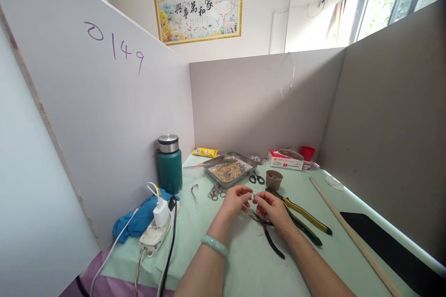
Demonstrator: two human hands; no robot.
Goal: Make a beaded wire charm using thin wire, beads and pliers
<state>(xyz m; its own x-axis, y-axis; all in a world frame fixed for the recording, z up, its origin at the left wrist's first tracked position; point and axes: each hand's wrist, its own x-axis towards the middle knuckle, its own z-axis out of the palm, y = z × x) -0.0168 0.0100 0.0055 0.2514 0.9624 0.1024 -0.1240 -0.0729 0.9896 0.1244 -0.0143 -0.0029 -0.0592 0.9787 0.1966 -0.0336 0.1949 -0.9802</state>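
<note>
My left hand (pixel 237 199) and my right hand (pixel 271 205) are close together over the green tabletop, fingertips nearly touching. Between them is a tiny pale metallic piece (pixel 252 196), its details too small to make out. Fingers of both hands are pinched at it. Under my right hand lie pliers with black and red handles (pixel 273 242). Larger pliers with yellow and green handles (pixel 306 216) lie to its right. A metal tray (pixel 226 184) of gold-coloured beads stands beyond my hands, with small black scissors (pixel 257 179) and a brown cup (pixel 274 179) beside it.
On the left stand a green bottle (pixel 170 167) and a power strip (pixel 156 234) with cables, near a blue cloth (pixel 134 220). Chains (pixel 215 192) lie before the tray. A wooden strip (pixel 348 227) and a black sheet (pixel 386 246) lie right. Partitions enclose the table.
</note>
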